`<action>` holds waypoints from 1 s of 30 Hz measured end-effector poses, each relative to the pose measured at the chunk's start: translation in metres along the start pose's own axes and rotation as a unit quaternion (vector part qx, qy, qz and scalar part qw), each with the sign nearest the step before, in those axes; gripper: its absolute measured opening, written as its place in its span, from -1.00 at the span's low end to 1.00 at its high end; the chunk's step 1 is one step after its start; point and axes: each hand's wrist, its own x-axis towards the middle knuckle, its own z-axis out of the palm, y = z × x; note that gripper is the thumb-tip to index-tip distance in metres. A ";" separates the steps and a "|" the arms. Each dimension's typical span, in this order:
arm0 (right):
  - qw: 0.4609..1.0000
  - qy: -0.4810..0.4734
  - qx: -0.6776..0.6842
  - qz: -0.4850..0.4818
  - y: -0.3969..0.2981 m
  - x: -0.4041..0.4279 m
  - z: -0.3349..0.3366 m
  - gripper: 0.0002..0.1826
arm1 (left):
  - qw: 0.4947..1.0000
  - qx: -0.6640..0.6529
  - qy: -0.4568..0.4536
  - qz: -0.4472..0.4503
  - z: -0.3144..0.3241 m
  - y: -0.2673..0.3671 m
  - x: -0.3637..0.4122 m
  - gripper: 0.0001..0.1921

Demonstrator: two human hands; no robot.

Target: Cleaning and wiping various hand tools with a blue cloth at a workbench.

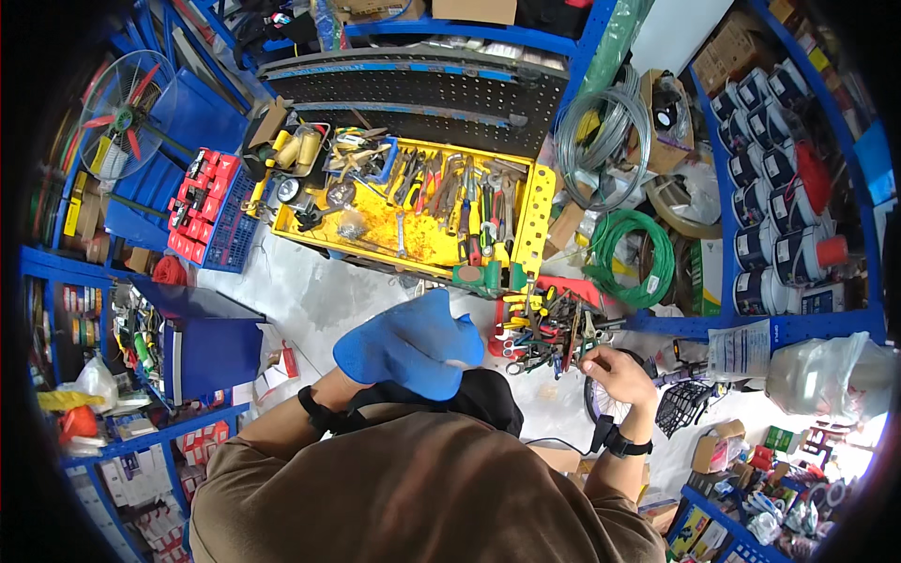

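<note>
My left hand is mostly hidden behind a blue cloth [405, 341] that hangs over it; a little skin shows at the cloth's right edge. My right hand [618, 373] is at the right edge of a heap of hand tools [552, 324] with pliers and scissors; its thumb and fingertips are close together, and whether they hold anything is unclear. Ahead of both hands stands a yellow tool tray [366, 246] of a workbench, with screwdrivers [473, 225], pliers [403, 179] and a wrench [401, 236] in it. A green vise [479, 278] sits at its front right corner.
A blue cabinet [215, 359] stands left, below a blue crate [236, 239] of red boxes. Right of the bench lie a coil of green wire [633, 260] and a coil of metal wire [605, 151]. A bicycle wheel [609, 401] is behind my right hand. Blue shelving [809, 327] surrounds the space.
</note>
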 end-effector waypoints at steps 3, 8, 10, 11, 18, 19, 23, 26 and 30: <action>0.999 0.020 -0.008 -0.029 -0.050 0.002 -0.011 -0.70 | 0.992 -0.049 0.113 0.012 0.001 -0.058 -0.035 -0.53; 0.983 -0.033 -0.047 -0.173 -0.183 0.062 0.007 -0.74 | 0.941 -0.208 0.267 0.008 -0.013 -0.145 -0.067 -0.48; 0.973 -0.061 -0.094 -0.204 -0.247 0.102 0.026 -0.65 | 0.921 -0.285 0.266 -0.009 -0.036 -0.166 -0.070 -0.48; 0.968 -0.063 -0.128 -0.207 -0.276 0.128 0.038 -0.62 | 0.927 -0.276 0.251 -0.034 -0.053 -0.167 -0.071 -0.49; 0.973 0.047 -0.194 -0.114 -0.382 0.398 0.147 -0.55 | 0.926 -0.339 0.135 -0.091 -0.174 -0.199 -0.066 -0.55; 0.967 0.108 -0.208 -0.097 -0.378 0.435 0.167 -0.53 | 0.945 -0.287 0.106 -0.114 -0.193 -0.202 -0.066 -0.56; 0.947 0.206 -0.222 -0.102 -0.362 0.534 0.216 -0.46 | 0.947 -0.282 0.137 -0.065 -0.227 -0.242 -0.063 -0.57; 0.944 0.224 -0.230 -0.083 -0.358 0.557 0.234 -0.47 | 0.937 -0.301 0.168 -0.048 -0.244 -0.269 -0.061 -0.58; 0.915 0.284 -0.267 -0.106 -0.337 0.563 0.246 -0.51 | 0.926 -0.323 0.193 -0.019 -0.255 -0.278 -0.044 -0.59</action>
